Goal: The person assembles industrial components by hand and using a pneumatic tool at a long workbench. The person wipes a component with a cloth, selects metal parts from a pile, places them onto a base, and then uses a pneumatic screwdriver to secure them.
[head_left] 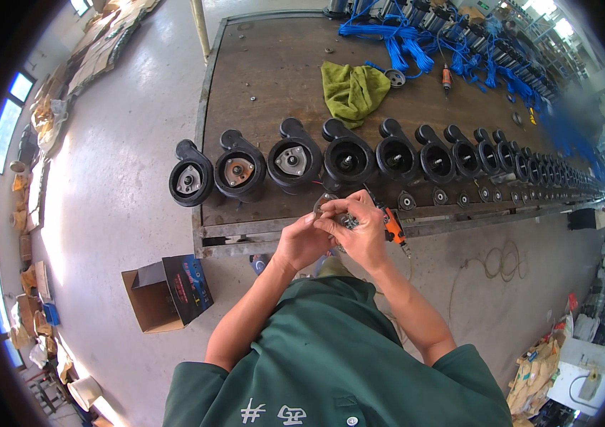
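Close together at the table's front edge, my left hand [302,240] and my right hand [361,226] pinch a small metal flange plate [322,202] between their fingertips. Small metal pieces, apparently screws [349,221], sit in the curled fingers of my right hand. Just right of that hand lies an orange power screwdriver [393,226], its tip over the edge. Beyond my hands stands a row of black pump housings [348,160]. The three leftmost carry a three-cornered metal plate, such as the rusty one [238,171]; the others in the row show open round cavities with a shaft.
Along the front edge lie several loose flange plates [406,200]. A green cloth [353,92], a second orange screwdriver [446,78] and bundles of blue cable [402,46] are farther back. An open cardboard box [167,295] stands on the floor left; a coiled hose [505,263] lies right.
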Tool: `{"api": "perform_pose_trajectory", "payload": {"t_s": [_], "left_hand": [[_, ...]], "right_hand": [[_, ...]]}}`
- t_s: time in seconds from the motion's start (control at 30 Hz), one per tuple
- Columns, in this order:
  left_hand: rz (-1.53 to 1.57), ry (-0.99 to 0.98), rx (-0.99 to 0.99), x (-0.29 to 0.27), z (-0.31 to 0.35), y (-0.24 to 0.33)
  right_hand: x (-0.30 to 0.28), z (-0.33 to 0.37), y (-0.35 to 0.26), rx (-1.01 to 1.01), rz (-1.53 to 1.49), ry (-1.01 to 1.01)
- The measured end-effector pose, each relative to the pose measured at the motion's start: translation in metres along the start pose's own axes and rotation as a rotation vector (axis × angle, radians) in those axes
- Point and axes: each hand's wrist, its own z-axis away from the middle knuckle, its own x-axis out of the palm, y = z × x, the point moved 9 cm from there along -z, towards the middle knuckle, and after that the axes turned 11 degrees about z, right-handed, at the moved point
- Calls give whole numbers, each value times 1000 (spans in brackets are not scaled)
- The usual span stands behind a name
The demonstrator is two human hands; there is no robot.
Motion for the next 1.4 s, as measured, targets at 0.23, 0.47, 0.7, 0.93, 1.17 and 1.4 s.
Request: {"api": "perform_pose_trajectory", "payload": {"t_s": [0.23, 0.47, 0.7, 0.93, 1.17, 1.4], "left_hand": [[-38, -15, 0, 8, 1, 4], [-63, -44, -23, 9, 0, 5], [-48, -50, -55, -7, -2, 4], [27, -29, -21, 5, 11, 9], [135, -67, -32, 15, 7, 6], [251, -85, -54, 14, 4, 3]], "right_hand": [[-4, -10, -31, -236, 179, -84], [0, -13, -30, -174, 83, -110], [1, -18, -40, -240, 125, -161], [-13, -20, -60, -336, 384, -181], [-3, -19, -55, -297, 536, -369], [2, -24, -57, -270, 422, -300]]}}
